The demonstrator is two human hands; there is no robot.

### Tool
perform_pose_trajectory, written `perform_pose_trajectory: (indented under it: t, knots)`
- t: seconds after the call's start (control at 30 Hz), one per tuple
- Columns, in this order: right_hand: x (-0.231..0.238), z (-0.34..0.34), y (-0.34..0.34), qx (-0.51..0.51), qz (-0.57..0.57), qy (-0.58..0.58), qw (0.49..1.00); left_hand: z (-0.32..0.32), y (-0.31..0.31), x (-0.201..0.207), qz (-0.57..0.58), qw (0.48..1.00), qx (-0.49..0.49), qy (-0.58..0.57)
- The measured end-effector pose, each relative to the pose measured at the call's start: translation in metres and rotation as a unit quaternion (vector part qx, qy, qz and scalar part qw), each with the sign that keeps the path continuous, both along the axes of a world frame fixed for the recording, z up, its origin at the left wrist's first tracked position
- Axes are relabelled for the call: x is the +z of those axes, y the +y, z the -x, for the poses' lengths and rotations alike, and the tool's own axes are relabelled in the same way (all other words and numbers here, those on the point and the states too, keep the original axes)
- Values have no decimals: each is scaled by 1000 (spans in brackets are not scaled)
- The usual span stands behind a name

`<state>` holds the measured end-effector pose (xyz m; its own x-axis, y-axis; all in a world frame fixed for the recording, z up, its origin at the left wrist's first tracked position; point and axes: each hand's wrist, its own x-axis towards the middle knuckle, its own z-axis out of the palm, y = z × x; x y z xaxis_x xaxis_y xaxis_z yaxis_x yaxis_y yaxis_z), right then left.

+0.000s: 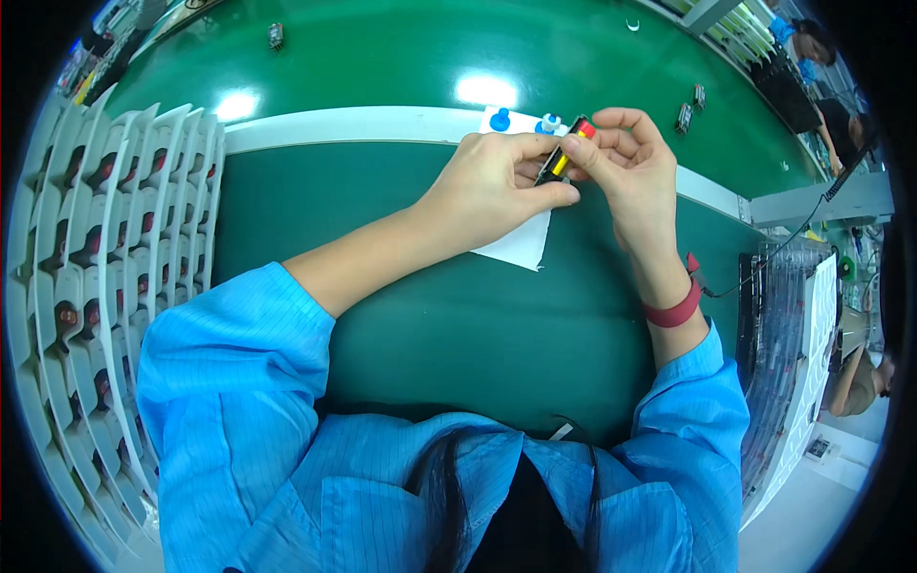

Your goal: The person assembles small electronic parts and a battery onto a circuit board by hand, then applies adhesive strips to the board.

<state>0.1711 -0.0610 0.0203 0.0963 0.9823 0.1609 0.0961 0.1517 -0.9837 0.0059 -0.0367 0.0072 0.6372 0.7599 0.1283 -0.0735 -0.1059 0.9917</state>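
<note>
Pinched in my left hand is a small dark oblong part with a yellow stripe and a red end, held tilted over the bench. My right hand meets it from the right, thumb and index finger closed at the red end, the other fingers curled loosely. Both hands hide much of the part, so its exact kind is unclear. Beneath them lies a white sheet on the green mat. Two small blue knobbed pieces, one all blue and one white-topped, sit at the sheet's far end.
White moulded trays holding dark red parts stand stacked at my left. Clear trays are piled at right. Beyond a pale rail runs a green belt carrying small metallic parts. A corded red wrist strap circles my right wrist.
</note>
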Motion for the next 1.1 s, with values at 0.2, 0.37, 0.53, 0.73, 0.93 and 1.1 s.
perform_pose_trajectory:
  t: [0.2, 0.37, 0.53, 0.73, 0.93, 1.1]
  knots:
    - [5, -3, 4, 42, 20, 79, 996, 7, 8, 0, 111, 993, 17, 43]
    - [-4, -9, 3, 39, -75, 1, 996, 8, 10, -4, -20, 997, 23, 70]
    - [-2, -8, -1, 35, -85, -38, 995, 10, 17, 6, -259, 951, 80, 151]
    - [4, -56, -51, 3, -43, -68, 997, 115, 120, -40, -323, 832, 347, 289]
    - [52, -126, -197, -175, -85, -384, 903, 195, 152, -42, -285, 710, 413, 494]
    - [104, -251, -336, -499, -32, -562, 658, 190, 177, -67, -322, 736, 386, 453]
